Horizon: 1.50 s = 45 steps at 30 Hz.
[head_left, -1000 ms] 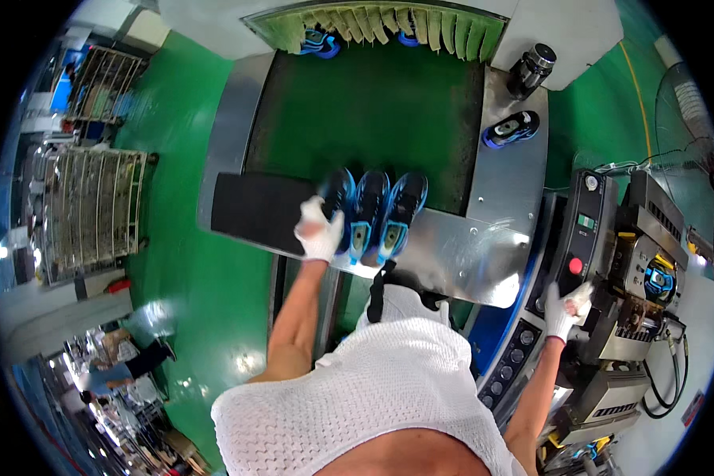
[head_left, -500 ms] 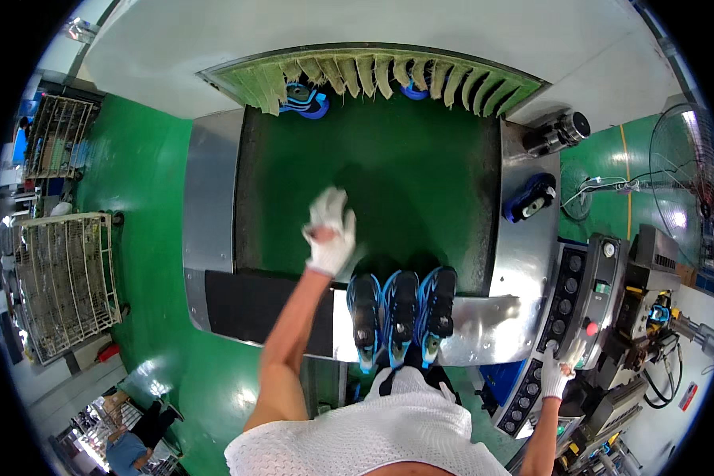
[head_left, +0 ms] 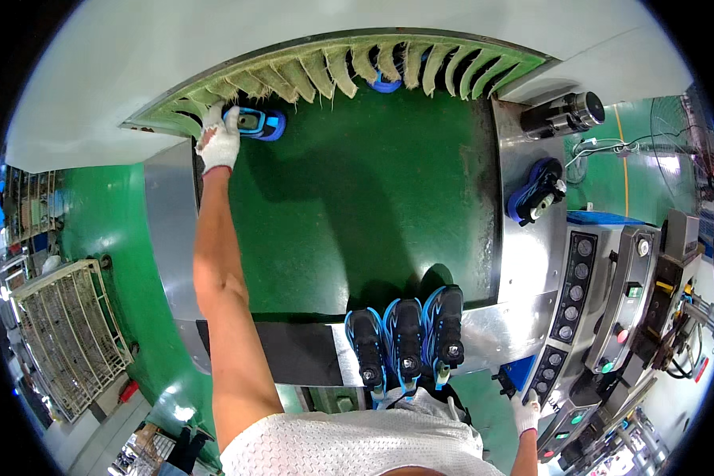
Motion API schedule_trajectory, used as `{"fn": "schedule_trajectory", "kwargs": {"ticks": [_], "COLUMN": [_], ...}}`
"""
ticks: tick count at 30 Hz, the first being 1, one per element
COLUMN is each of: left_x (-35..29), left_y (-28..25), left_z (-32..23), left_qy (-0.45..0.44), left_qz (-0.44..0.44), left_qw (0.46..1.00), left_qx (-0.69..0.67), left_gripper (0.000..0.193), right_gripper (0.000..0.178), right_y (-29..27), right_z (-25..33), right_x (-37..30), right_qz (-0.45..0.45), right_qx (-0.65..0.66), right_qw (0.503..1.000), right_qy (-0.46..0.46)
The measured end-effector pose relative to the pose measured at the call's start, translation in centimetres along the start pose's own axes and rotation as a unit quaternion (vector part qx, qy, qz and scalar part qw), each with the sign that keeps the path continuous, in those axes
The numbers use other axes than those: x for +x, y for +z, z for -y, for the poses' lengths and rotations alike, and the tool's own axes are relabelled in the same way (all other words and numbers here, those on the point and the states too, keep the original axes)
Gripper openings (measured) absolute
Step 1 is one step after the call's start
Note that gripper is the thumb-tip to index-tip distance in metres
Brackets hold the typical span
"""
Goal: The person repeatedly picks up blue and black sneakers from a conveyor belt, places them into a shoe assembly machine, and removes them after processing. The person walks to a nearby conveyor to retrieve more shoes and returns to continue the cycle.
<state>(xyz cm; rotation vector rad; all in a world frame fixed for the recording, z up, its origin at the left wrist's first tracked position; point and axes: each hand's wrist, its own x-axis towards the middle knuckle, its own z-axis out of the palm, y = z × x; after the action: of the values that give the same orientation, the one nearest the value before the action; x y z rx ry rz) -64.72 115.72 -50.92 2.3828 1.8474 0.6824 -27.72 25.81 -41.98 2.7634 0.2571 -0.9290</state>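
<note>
My left hand (head_left: 218, 141), in a white knit glove, reaches to the far left of the green conveyor belt (head_left: 373, 206). Its thumb and fingers close on the near-left end of a black and blue sports shoe (head_left: 260, 124) by the hanging flaps. Low at the right, my right hand (head_left: 525, 412), also gloved, is beside the gauge panel (head_left: 559, 353), fingers stretched out and holding nothing. Three matching shoes stand in a row at the belt's near edge: a left one (head_left: 365, 345), a middle one (head_left: 404, 341) and a right one (head_left: 443, 329).
Pale green fabric flaps (head_left: 337, 71) hang across the machine opening, with another blue shoe (head_left: 385, 82) partly under them. On the right metal ledge lie a single shoe (head_left: 536, 190) and a dark flask (head_left: 563, 116). A wire cart (head_left: 71, 333) stands on the floor at left.
My left hand has gone from above the belt's middle to the shoe at far left and taken hold of it. The view has shifted; my right hand appears lower beside the panel.
</note>
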Motion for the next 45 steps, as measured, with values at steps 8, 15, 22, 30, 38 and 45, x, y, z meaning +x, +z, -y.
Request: {"fn": "schedule_trajectory", "kwargs": {"ticks": [8, 15, 22, 30, 38, 45], "left_x": [-15.8, -30.8, -41.4, -56.8, -71.1, -85.4], "left_y": [-4.8, -14.5, -22.3, -32.9, -37.7, -24.2], "left_z": [-7.8, -26.4, -46.3, -64.3, -81.5, -98.6], "left_qy": [0.078, 0.344, 0.285, 0.662, 0.715, 0.575], "left_qz": [0.046, 0.212, 0.325, 0.421, 0.320, 0.487], "left_qw": [0.989, 0.898, 0.777, 0.518, 0.342, 0.532], "left_qx": [-0.116, -0.174, -0.458, -0.340, -0.519, -0.385], "left_gripper": [0.032, 0.021, 0.013, 0.021, 0.049, 0.068], "right_gripper": [0.075, 0.096, 0.067, 0.049, 0.039, 0.034], "right_y": [-3.1, -8.9, -10.3, -8.4, -5.3, -1.8], "right_z": [11.8, 26.4, 15.1, -5.8, -22.6, -29.7], "right_x": [-2.1, -8.8, -9.4, -11.0, -16.5, -20.3], "right_qz": [0.011, 0.047, -0.198, -0.346, -0.272, -0.337], "right_qx": [0.131, 0.161, 0.330, 0.386, 0.811, 0.900], "right_qw": [0.974, 0.893, 0.828, 0.797, 0.512, 0.244], "right_qy": [-0.184, -0.418, -0.407, -0.312, 0.084, 0.132]}}
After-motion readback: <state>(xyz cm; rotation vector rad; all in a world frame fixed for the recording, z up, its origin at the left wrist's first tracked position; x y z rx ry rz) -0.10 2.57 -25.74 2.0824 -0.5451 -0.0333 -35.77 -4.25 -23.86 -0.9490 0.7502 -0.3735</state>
